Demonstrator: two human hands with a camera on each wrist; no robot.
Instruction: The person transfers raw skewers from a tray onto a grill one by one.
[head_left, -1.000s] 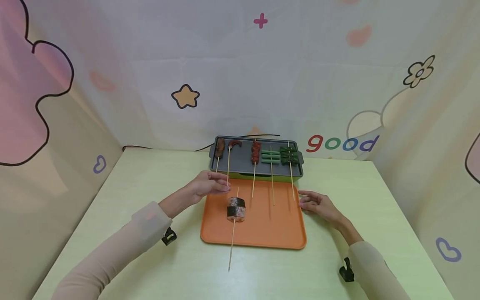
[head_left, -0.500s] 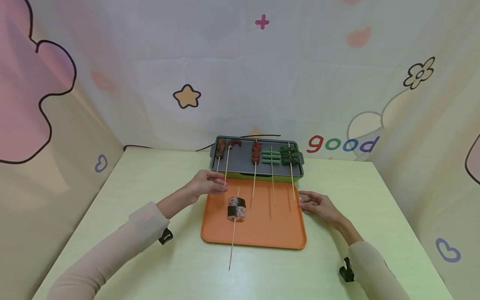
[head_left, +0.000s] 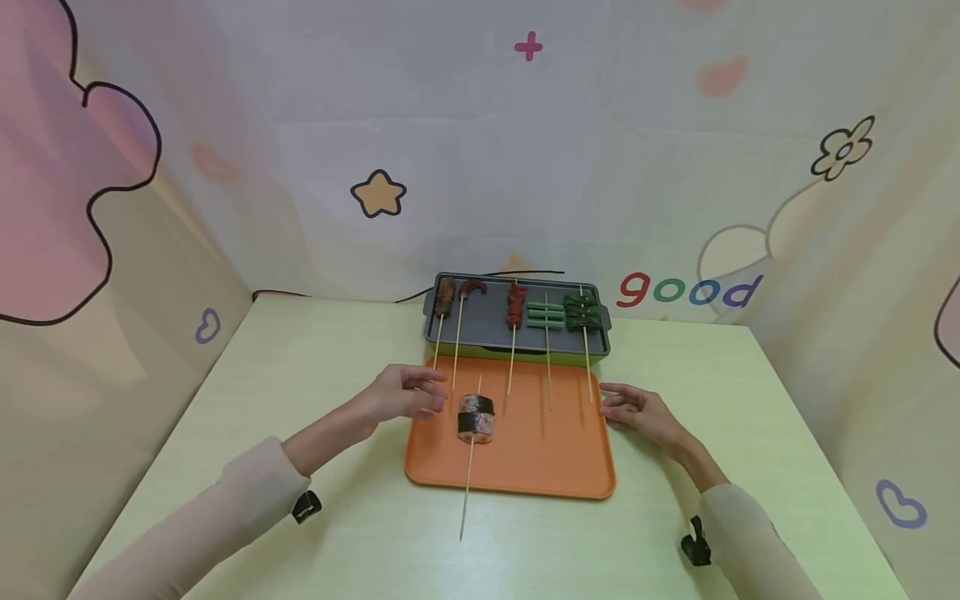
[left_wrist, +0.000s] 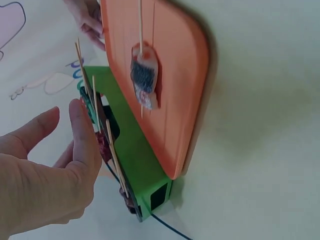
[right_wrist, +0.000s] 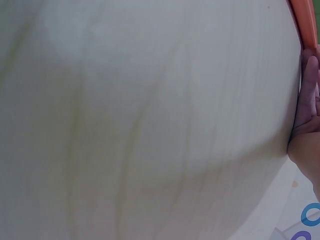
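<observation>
My left hand [head_left: 405,393] is just over the left edge of the orange tray [head_left: 555,458]. In the left wrist view its thumb and fingers stand apart with nothing between them. Near its fingertips is the stick of a skewer with a dark red curled piece [head_left: 472,288], which lies on the grey-topped green grill [head_left: 491,327]. Beside that skewer lies a brown meat skewer [head_left: 445,297]. A skewer with a dark-banded pale roll [head_left: 476,418] rests on the tray, its stick reaching past the front rim. My right hand [head_left: 643,415] touches the tray's right edge with loosely bent fingers.
Also on the grill are a red meat skewer [head_left: 516,306], a green bean skewer [head_left: 545,316] and a green leafy skewer [head_left: 581,312], sticks jutting over the tray. A black cable [head_left: 281,292] runs behind. Printed cloth [head_left: 465,167] walls surround the table [head_left: 360,517].
My left hand has let go of the curled-piece skewer and drawn back left and toward me. That skewer now lies on the grill. The right hand stays at the tray's edge.
</observation>
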